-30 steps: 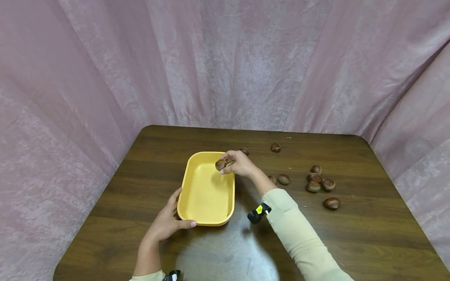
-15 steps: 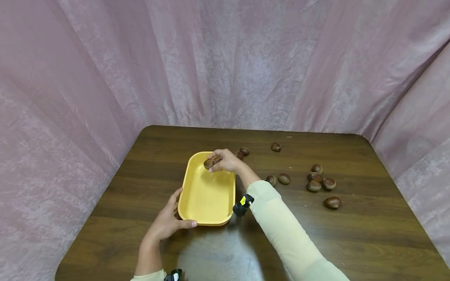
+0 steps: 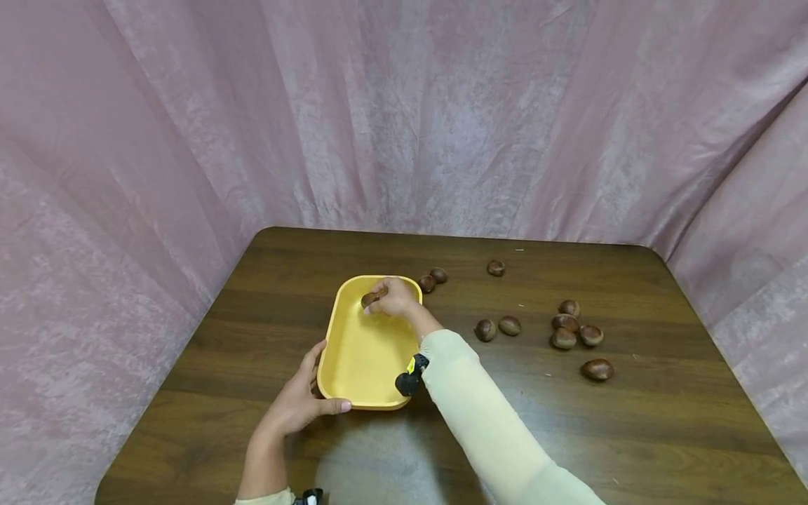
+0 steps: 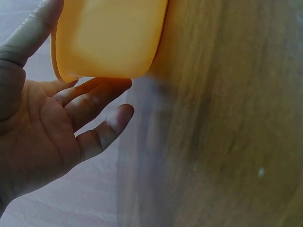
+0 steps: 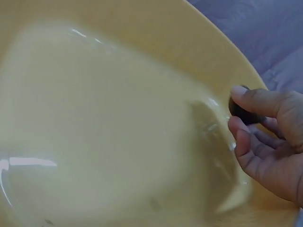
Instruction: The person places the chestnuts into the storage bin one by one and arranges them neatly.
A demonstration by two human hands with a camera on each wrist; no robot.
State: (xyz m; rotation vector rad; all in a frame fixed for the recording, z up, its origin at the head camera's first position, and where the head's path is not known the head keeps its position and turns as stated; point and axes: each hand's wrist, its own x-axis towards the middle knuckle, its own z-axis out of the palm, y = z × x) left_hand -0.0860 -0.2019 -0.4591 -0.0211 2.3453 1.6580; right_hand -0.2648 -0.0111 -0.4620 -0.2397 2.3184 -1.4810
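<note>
A yellow plastic tray (image 3: 372, 354) with rounded corners rests on the wooden table. At its near left corner my left hand (image 3: 295, 401) grips it, thumb along the near side and fingers on the left side. In the left wrist view, the fingers (image 4: 94, 101) lie against the tray's outer wall (image 4: 109, 42). My right hand (image 3: 394, 298) is down inside the far end of the tray, pinching a brown chestnut (image 3: 369, 299) between thumb and fingers. The right wrist view shows that chestnut (image 5: 242, 109) close to the tray's inner wall, over a bare tray floor (image 5: 104, 109).
Two chestnuts (image 3: 426, 283) lie just beyond the tray's far right corner, and another chestnut (image 3: 496, 268) sits farther right. A pair of chestnuts (image 3: 485, 330) lies right of the tray. Several more chestnuts (image 3: 564, 322) cluster at the right. A pink curtain (image 3: 404, 119) hangs behind the table.
My right hand has moved left and lower into the tray with the chestnut, uncovering chestnuts behind and beside the forearm. The left hand and the tray have stayed in place.
</note>
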